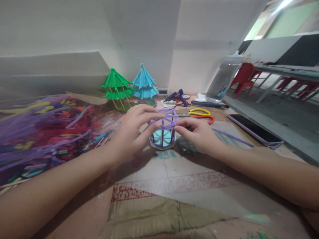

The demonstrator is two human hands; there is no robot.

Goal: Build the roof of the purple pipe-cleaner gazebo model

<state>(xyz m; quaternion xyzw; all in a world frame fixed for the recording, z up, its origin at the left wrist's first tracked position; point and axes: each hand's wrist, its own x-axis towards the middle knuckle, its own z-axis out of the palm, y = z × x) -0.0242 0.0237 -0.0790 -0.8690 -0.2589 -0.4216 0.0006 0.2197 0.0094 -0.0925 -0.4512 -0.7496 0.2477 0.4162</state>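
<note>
A small pavilion frame [162,142] of purple pipe cleaner and dark posts stands upright on the sheet in front of me, with a pale blue spoked floor. My left hand [143,124] pinches the left side of its purple top ring, thumb below and fingers above. From the right, the thumb and forefinger of my right hand [193,130] close on the ring's right edge. My fingers hide parts of the ring. Just behind lie scissors [199,114] with one yellow and one orange handle. A loose purple pipe cleaner [234,137] lies right of my right hand.
Green [117,86] and blue [144,83] tiered models stand at the back. Near them are a blue glue gun [175,96], a dark blue cutter [209,104] and a clear bottle [221,81]. A phone [255,128] lies right; tangled pipe cleaners [45,122] heap left.
</note>
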